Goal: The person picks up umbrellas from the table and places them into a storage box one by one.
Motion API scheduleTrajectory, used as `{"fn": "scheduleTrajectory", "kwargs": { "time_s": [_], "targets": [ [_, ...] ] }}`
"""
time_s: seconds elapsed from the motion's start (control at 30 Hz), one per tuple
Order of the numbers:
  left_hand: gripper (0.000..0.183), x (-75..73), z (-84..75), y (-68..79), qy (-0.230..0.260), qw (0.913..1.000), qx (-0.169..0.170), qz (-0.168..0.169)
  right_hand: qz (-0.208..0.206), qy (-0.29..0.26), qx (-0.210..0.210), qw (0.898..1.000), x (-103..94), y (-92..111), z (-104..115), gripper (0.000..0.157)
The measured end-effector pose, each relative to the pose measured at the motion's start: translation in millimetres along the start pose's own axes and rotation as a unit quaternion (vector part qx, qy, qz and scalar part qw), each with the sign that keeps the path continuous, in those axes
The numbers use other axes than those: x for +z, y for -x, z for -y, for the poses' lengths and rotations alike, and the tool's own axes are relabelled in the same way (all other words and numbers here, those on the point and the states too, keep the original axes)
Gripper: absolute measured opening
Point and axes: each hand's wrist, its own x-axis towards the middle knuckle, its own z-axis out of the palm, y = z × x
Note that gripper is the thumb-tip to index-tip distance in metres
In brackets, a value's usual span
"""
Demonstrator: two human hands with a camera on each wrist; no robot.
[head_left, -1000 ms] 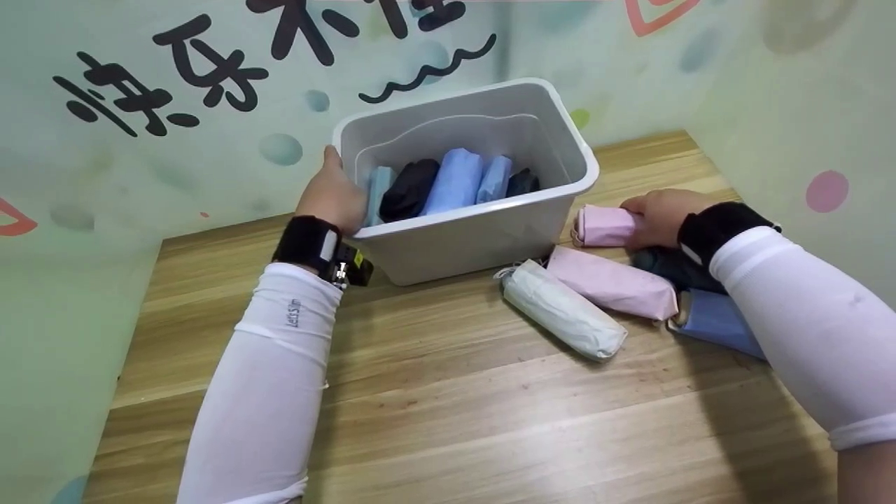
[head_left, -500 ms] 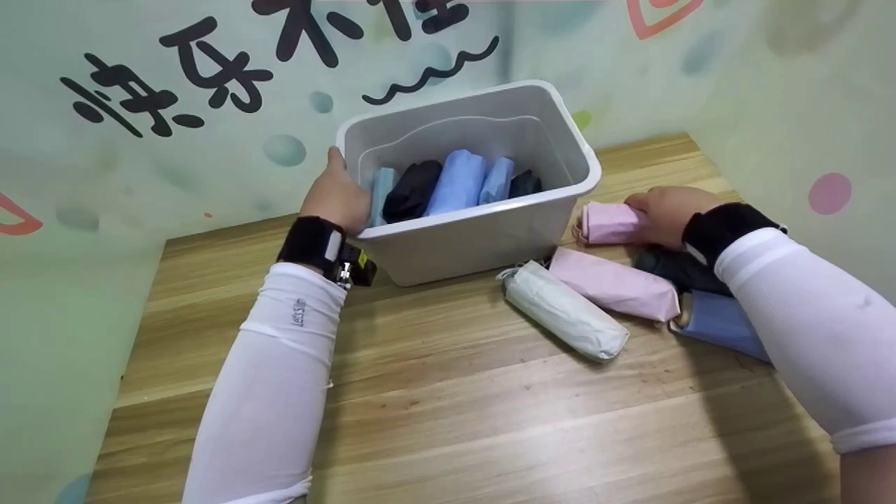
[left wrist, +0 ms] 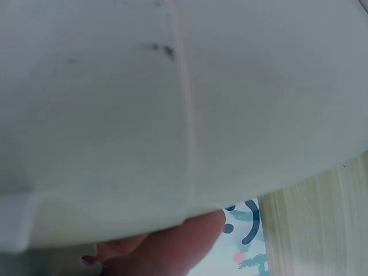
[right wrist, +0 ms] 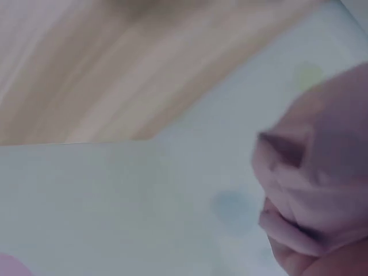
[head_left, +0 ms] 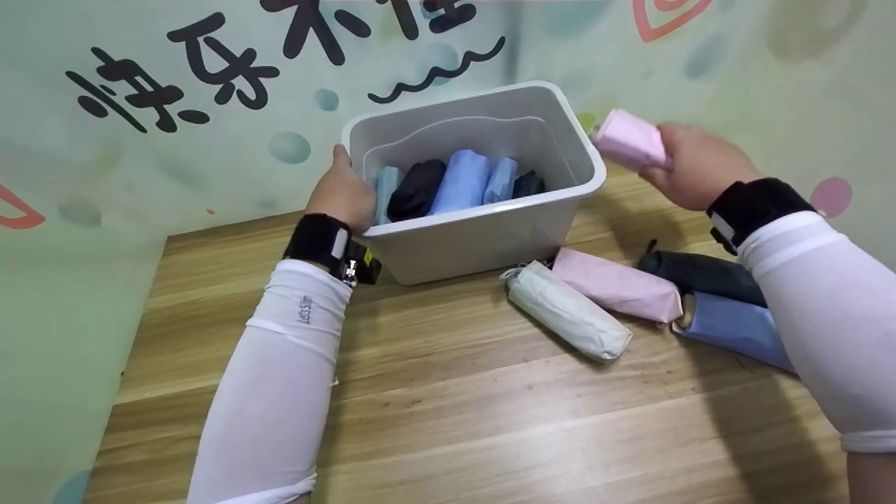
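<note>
A grey plastic bin [head_left: 476, 241] stands on the table with several folded umbrellas upright inside, among them a blue one [head_left: 462, 182] and a black one [head_left: 417, 189]. My left hand [head_left: 341, 192] grips the bin's left rim; in the left wrist view the bin's wall [left wrist: 115, 144] hides most of that hand. My right hand [head_left: 707, 164] holds a folded pink umbrella [head_left: 630, 138] raised beside the bin's right rim. The umbrella's bunched fabric [right wrist: 316, 178] fills the right edge of the right wrist view.
On the table [head_left: 448, 406] right of the bin lie a white folded umbrella [head_left: 568, 311], a second pink one [head_left: 616, 283], a dark one [head_left: 700, 273] and a blue one [head_left: 735, 329]. A printed wall [head_left: 210, 161] stands behind the bin and another at the right.
My right hand has lifted the pink umbrella off the table, up toward the bin's right rim. More of the dark umbrella shows below. My left hand stays on the bin.
</note>
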Motion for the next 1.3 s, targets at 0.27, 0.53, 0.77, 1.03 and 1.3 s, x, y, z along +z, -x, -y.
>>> {"fn": "scheduleTrajectory", "kwargs": {
  "time_s": [0.27, 0.53, 0.77, 1.03, 1.3],
  "targets": [
    [0.082, -0.2, -2.7, 1.5, -0.003, 1.0, -0.001, -0.002, -0.121, -0.081, 0.033, 0.989, -21.1, 0, 45, 0.052],
    [0.081, 0.1, -3.0, 1.2, -0.004, 1.0, -0.007, -0.001, -0.123, -0.116, 0.008, 0.986, -25.8, -3, 103, 0.066],
    [0.081, 0.3, -2.5, 0.7, 0.001, 0.9999, -0.01, 0.002, -0.058, -0.149, 0.018, 0.987, -21.8, -4, 141, 0.08],
    [0.081, 0.9, -2.0, 2.1, 0.001, 1.0, -0.004, -0.004, 0.014, -0.159, -0.002, 0.987, -9.6, -10, 161, 0.091],
    [0.082, 0.9, -3.3, 3.8, 0.004, 1.0, -0.008, -0.004, 0.026, -0.121, -0.016, 0.992, 1.8, -14, 167, 0.082]
  ]
}}
